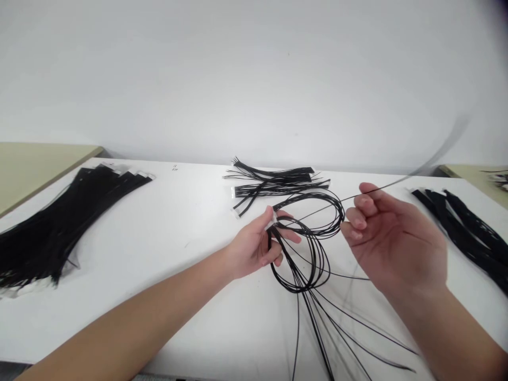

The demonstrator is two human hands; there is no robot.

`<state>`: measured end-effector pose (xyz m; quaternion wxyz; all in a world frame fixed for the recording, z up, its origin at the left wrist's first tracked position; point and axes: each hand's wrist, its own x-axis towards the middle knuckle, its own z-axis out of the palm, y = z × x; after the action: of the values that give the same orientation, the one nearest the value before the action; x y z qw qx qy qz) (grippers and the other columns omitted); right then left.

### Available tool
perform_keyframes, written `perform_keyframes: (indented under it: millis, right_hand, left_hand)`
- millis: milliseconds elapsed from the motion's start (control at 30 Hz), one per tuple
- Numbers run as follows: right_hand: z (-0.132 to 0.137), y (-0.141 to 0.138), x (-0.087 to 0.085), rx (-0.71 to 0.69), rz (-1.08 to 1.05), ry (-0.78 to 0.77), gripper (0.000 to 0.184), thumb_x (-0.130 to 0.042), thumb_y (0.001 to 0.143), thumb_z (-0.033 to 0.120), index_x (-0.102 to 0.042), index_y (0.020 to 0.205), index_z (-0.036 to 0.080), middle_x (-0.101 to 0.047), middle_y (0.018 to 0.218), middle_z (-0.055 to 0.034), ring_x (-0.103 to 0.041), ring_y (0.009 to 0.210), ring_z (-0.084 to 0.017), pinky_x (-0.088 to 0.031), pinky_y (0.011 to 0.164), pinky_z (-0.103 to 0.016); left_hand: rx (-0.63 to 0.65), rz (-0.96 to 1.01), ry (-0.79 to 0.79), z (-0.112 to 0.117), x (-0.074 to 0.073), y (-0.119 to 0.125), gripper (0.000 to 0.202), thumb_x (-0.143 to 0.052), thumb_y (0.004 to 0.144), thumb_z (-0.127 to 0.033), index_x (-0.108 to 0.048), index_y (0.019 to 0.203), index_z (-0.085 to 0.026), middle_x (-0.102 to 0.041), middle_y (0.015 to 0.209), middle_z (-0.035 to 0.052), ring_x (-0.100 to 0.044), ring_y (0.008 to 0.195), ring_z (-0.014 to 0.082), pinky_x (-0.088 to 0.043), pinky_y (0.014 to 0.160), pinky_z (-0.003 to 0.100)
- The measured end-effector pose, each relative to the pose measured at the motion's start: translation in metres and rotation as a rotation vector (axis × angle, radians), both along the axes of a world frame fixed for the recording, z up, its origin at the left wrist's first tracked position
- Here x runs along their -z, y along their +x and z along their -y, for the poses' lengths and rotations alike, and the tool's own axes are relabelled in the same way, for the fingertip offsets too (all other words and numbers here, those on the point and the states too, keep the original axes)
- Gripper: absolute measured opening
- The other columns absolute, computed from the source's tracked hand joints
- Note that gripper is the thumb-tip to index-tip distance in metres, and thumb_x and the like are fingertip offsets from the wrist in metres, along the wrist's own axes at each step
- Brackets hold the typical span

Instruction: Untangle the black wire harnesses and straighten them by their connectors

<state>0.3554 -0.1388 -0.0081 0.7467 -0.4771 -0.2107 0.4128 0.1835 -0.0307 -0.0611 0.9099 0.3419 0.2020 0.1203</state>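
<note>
In the middle of the view, my left hand (262, 243) is closed around the white connector (272, 219) of a black wire harness (305, 288). The harness wires bend into two loops beside that hand, and several loose ends fan out toward the table's front. Off to the right my right hand (391, 238) is raised, palm showing. Thumb and fingertips pinch a single thin black wire (322, 209), which runs from near the connector through the grip. The wire's free end sweeps up to the right, blurred by motion.
Behind my hands lie several black wire bundles with white connectors (278, 182). A big heap of black harnesses (67, 222) covers the left side, and more bundles (464, 227) lie at right. The white table (166, 211) meets a pale wall (254, 79).
</note>
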Motion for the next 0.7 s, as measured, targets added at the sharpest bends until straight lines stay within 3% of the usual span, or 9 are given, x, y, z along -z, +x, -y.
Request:
perform_keyframes:
  millis: [133, 200, 267, 300, 367, 467, 600, 700]
  right_hand:
    - [-0.001, -0.003, 0.001, 0.217, 0.063, 0.075, 0.016, -0.059, 0.086, 0.033, -0.065, 0.074, 0.023, -0.044, 0.071, 0.0018, -0.045, 0.054, -0.007, -0.043, 0.048, -0.023]
    - [0.000, -0.003, -0.002, 0.310, 0.082, 0.136, 0.017, -0.061, 0.085, 0.034, -0.067, 0.073, 0.022, -0.050, 0.082, 0.0000, -0.053, 0.066, -0.009, -0.051, 0.065, -0.026]
    - [0.001, -0.002, -0.005, 0.336, 0.096, 0.177, 0.014, -0.060, 0.085, 0.034, -0.068, 0.078, 0.025, -0.054, 0.085, 0.0000, -0.057, 0.076, -0.010, -0.051, 0.078, -0.029]
    - [0.002, -0.001, -0.006, 0.319, 0.099, 0.194, 0.011, -0.060, 0.085, 0.035, -0.069, 0.082, 0.028, -0.054, 0.081, 0.0009, -0.057, 0.075, -0.010, -0.051, 0.077, -0.029]
    - [0.003, 0.000, -0.006, 0.265, 0.119, 0.220, 0.009, -0.063, 0.083, 0.032, -0.069, 0.090, 0.031, -0.051, 0.069, 0.0034, -0.053, 0.062, -0.009, -0.050, 0.062, -0.027]
    - [0.005, -0.002, -0.001, 0.203, 0.296, 0.175, 0.010, -0.068, 0.079, 0.028, -0.071, 0.088, 0.031, -0.052, 0.061, 0.0045, -0.039, 0.045, -0.007, -0.034, 0.041, -0.024]
    - [0.007, -0.012, 0.007, 0.138, 0.730, -0.062, 0.004, -0.073, 0.072, 0.026, -0.074, 0.075, 0.028, -0.062, 0.060, 0.0007, -0.044, 0.047, -0.009, -0.033, 0.041, -0.025]
    - [0.006, -0.017, 0.008, -0.031, 0.879, -0.236, 0.005, -0.070, 0.074, 0.028, -0.075, 0.075, 0.027, -0.066, 0.064, -0.0008, -0.050, 0.053, -0.012, -0.035, 0.044, -0.025]
  left_hand:
    - [-0.005, -0.001, -0.011, 0.000, 0.001, 0.000, 0.039, -0.030, 0.094, -0.053, -0.051, 0.101, -0.021, -0.070, 0.078, 0.0022, -0.035, 0.029, 0.0030, -0.041, 0.044, 0.023]
    - [-0.016, -0.006, -0.017, 0.000, 0.001, 0.001, 0.037, -0.031, 0.094, -0.052, -0.051, 0.100, -0.021, -0.070, 0.080, 0.0024, -0.035, 0.029, 0.0026, -0.040, 0.044, 0.022]
    - [-0.027, -0.008, -0.019, 0.000, 0.002, 0.001, 0.036, -0.032, 0.094, -0.051, -0.051, 0.101, -0.021, -0.069, 0.081, 0.0026, -0.035, 0.029, 0.0023, -0.041, 0.045, 0.022]
    - [-0.031, -0.010, -0.019, 0.000, 0.001, 0.001, 0.037, -0.032, 0.094, -0.051, -0.052, 0.101, -0.021, -0.069, 0.081, 0.0028, -0.035, 0.029, 0.0022, -0.041, 0.045, 0.022]
    - [-0.039, -0.021, -0.021, 0.000, 0.001, 0.001, 0.037, -0.033, 0.094, -0.051, -0.052, 0.102, -0.020, -0.069, 0.080, 0.0033, -0.036, 0.030, 0.0024, -0.041, 0.045, 0.022]
    - [-0.027, -0.031, -0.008, 0.000, -0.001, 0.001, 0.038, -0.032, 0.094, -0.050, -0.053, 0.102, -0.019, -0.069, 0.078, 0.0044, -0.036, 0.030, 0.0028, -0.041, 0.046, 0.023]
    - [0.021, -0.005, 0.037, 0.000, 0.000, 0.000, 0.040, -0.031, 0.094, -0.050, -0.053, 0.103, -0.018, -0.070, 0.079, 0.0062, -0.039, 0.030, 0.0039, -0.043, 0.047, 0.024]
    - [0.054, 0.016, 0.071, -0.001, 0.003, 0.000, 0.041, -0.030, 0.094, -0.051, -0.053, 0.104, -0.018, -0.071, 0.080, 0.0067, -0.040, 0.030, 0.0044, -0.044, 0.048, 0.025]
